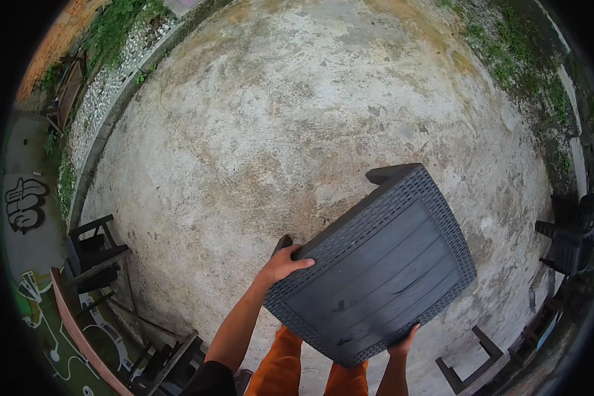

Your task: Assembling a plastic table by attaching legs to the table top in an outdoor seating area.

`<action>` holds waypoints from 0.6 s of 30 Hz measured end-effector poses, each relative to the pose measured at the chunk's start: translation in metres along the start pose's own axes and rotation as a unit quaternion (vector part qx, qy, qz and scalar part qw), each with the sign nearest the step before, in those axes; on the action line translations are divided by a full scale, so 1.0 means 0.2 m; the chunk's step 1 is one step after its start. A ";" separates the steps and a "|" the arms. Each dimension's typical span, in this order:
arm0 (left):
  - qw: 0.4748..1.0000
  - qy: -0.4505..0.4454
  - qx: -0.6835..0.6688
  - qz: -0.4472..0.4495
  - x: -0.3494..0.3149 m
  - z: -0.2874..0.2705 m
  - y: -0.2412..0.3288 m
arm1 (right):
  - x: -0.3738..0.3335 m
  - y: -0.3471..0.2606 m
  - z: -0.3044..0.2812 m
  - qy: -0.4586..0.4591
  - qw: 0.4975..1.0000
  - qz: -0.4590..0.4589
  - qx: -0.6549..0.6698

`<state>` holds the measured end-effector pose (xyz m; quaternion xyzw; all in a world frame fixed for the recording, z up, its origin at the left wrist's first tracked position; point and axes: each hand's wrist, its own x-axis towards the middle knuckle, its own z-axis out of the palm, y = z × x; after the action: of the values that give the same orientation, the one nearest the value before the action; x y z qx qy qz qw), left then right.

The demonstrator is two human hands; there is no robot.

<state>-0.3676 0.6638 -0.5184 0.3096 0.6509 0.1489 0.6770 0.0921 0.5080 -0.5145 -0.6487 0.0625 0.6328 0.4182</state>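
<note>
A dark grey table (360, 280) is held tilted in front of the body, above the concrete floor (244, 125); whether any leg rests on the ground cannot be told. The top consists of a plank-patterned panel (393, 254) within a weave-patterned rim (445, 221); two legs (384, 174) are seen beyond the upper-left edge. That edge is gripped near the left corner by the left hand (284, 266), its thumb laid over the rim and its other fingers largely hidden. The lower-right edge is grasped by the right hand (402, 342), most of its grip being concealed. Moulded plastic is suggested: probably stiff, fairly light for its bulk and not fragile. The smooth panel may prove slippery, so opposite edges of the rim are judged the better hold. Orange trousers (277, 364) are seen below; dark chairs (567, 245) are set at either side.
</note>
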 end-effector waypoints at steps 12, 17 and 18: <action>0.995 0.058 -0.084 0.005 -0.08 -0.70 0.18 | 0.10 -0.02 0.81 -0.106 0.994 -0.033 -0.009; 0.991 0.082 -0.101 0.027 -0.06 -1.07 0.38 | 0.19 -0.07 1.26 -0.135 0.991 -0.023 0.009; 0.988 0.091 -0.118 0.035 -0.04 -1.14 0.42 | 0.24 -0.09 1.36 -0.144 0.989 -0.022 0.013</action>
<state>-0.5733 0.7736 -0.4519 0.2354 0.6765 0.2763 0.6408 -0.0979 0.7099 -0.5072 -0.5463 -0.0046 0.7096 0.4449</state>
